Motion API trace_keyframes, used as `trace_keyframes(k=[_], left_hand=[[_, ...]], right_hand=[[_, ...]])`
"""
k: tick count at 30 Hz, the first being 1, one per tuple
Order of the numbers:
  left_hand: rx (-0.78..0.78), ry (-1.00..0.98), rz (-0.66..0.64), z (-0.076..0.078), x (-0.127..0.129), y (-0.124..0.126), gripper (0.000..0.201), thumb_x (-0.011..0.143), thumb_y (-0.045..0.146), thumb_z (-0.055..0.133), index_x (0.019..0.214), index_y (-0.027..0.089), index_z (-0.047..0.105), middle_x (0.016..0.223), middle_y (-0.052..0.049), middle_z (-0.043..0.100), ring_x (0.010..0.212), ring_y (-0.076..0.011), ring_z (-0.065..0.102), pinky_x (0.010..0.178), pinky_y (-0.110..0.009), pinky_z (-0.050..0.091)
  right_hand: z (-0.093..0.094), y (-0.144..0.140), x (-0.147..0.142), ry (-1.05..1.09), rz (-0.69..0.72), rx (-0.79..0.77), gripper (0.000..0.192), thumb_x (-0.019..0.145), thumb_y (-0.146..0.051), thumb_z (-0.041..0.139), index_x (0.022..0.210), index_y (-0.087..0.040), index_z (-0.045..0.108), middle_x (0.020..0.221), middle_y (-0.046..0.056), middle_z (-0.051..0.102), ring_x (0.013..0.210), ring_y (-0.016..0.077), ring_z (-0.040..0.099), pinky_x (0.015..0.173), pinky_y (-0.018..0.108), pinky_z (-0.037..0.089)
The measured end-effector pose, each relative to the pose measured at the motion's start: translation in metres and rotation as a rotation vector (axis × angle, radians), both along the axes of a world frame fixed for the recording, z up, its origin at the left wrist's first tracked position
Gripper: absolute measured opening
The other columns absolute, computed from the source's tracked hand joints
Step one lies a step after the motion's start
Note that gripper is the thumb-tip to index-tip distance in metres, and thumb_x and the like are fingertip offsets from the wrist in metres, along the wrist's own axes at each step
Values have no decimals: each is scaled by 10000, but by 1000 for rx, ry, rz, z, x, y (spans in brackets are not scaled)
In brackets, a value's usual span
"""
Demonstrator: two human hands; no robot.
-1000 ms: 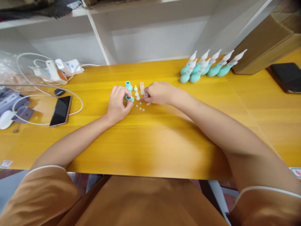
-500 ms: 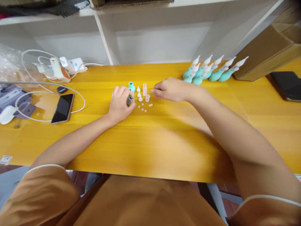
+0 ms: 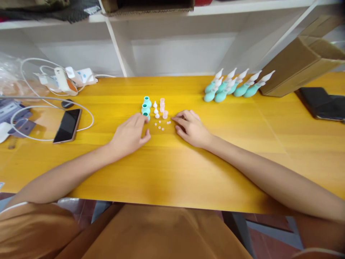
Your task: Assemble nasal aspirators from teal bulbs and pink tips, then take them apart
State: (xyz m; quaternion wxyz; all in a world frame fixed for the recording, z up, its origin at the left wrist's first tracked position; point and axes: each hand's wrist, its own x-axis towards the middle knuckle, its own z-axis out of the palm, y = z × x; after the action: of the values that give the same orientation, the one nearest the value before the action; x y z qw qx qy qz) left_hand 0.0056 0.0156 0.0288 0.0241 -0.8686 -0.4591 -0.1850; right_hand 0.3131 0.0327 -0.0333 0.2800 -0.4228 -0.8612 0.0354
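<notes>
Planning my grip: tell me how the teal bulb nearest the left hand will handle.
The teal bulb is probably light, since its open mouth suggests a hollow body. It may roll if knocked over, as its sides look rounded.

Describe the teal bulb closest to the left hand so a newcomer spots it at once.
On the yellow table, find the left hand. Just beyond its fingers, three teal bulbs with open mouths run in a row toward the white shelf. It is the nearest bulb, the only one right by those fingers.
</notes>
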Motion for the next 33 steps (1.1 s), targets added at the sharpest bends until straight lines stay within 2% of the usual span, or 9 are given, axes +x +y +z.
trace_keyframes(k=[4,6,10,17,21,23,26,29,33], left_hand=[[-176,-229,212,-13,-19,23,406,947,430,782,1199,187,575,1197,-106,692,949,-222,670,879,-384,570],[-291,-303,263,-19,-22,40,436,921,497,822,1141,194,597,1140,-79,715,879,-198,652,861,-370,562],[-311,-296,189,-22,-16,56,360,900,494,838,1029,211,657,1047,-37,728,822,-173,618,857,-344,537],[-252,-224,142,-19,-12,52,267,917,419,778,877,213,613,914,-22,675,814,-184,611,812,-348,513],[-252,-170,123,-10,-16,43,339,903,463,813,1027,212,621,1032,-47,675,921,-220,640,875,-390,543],[-165,-209,113,-3,-19,31,408,908,485,818,1126,214,605,1136,-69,673,991,-233,654,934,-411,563],[-91,-154,-6,3,-19,7,127,1011,301,646,1102,218,612,1125,-77,695,1068,-244,680,1011,-427,577],[-180,-69,-151,-2,-12,-15,251,1013,226,577,1258,191,614,1293,-130,715,1161,-268,728,1038,-437,614],[-211,66,-171,-17,4,-25,442,1013,215,566,1451,159,553,1541,-194,647,1321,-331,727,1098,-481,620]], right_hand=[[-2,6,-3,22,0,-4,395,1050,-259,558,1358,-153,780,1205,184,684,1116,359,607,987,558,522],[-4,9,-4,60,9,-20,385,1044,-237,556,1333,-156,796,1139,167,698,1074,339,622,970,529,525],[-6,13,-10,99,56,-117,394,1033,-185,531,1291,-172,828,982,125,718,926,286,647,901,458,527],[-3,14,-16,136,134,-214,404,1000,-166,573,1290,-243,844,923,70,746,900,246,670,872,403,492],[0,11,-15,200,235,-246,402,1010,-168,574,1303,-261,833,971,63,733,859,212,664,851,379,534],[1,8,-14,263,241,-232,419,1010,-152,554,1320,-258,816,1081,85,743,926,222,689,882,394,573],[2,3,-14,284,251,-168,454,1011,-123,516,1354,-261,779,1283,113,765,1181,280,705,1064,502,573],[3,-2,-18,222,258,-125,491,1019,-121,493,1438,-246,717,1440,132,738,1325,317,678,1160,588,528],[6,-8,-28,120,241,-104,492,1039,-159,511,1499,-236,666,1520,141,705,1408,350,644,1170,632,519]])
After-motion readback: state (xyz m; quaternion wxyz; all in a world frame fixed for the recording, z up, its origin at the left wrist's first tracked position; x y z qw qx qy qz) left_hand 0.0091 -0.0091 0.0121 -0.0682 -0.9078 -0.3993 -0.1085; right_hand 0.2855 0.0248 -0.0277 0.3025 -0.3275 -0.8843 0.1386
